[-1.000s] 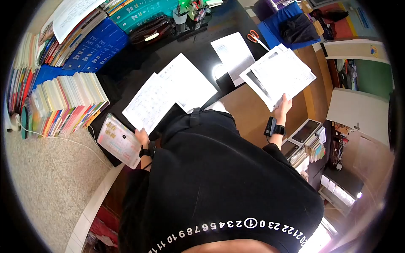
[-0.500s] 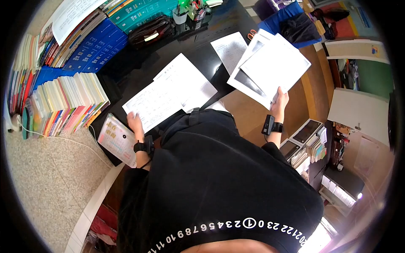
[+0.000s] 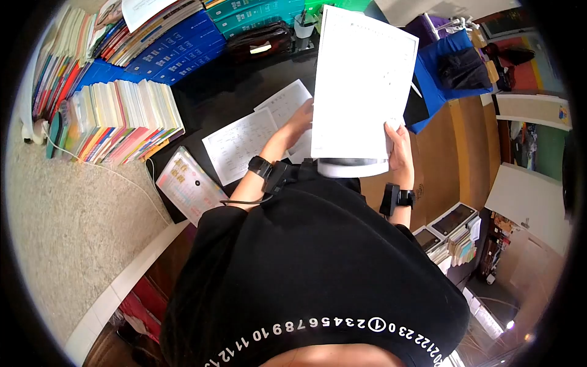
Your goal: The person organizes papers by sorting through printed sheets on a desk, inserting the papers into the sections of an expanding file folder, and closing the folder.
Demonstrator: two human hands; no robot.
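Note:
My right hand (image 3: 400,148) grips the lower right edge of a raised stack of white paper sheets (image 3: 365,85), thumb on the front. The top sheet bears faint print and a thin ruled border. At the stack's left edge is my left hand (image 3: 298,120), its fingertips hidden behind the paper, so I cannot tell whether it holds anything. Below it, a printed sheet (image 3: 239,144) lies on the black desk (image 3: 211,101), with another sheet (image 3: 283,103) partly beside and under it. Both wrists wear black strapped devices.
Books (image 3: 125,119) stand in a row at the left, with blue file boxes (image 3: 177,52) behind. A clear folder (image 3: 191,185) lies at the desk's left edge. A dark pouch (image 3: 260,40) and a pen cup (image 3: 303,25) sit at the back. A blue bin (image 3: 428,107) stands right.
The stack in my right hand has moved left and been raised more upright. My left hand has let go of the printed sheet's left corner and moved right to the stack's edge.

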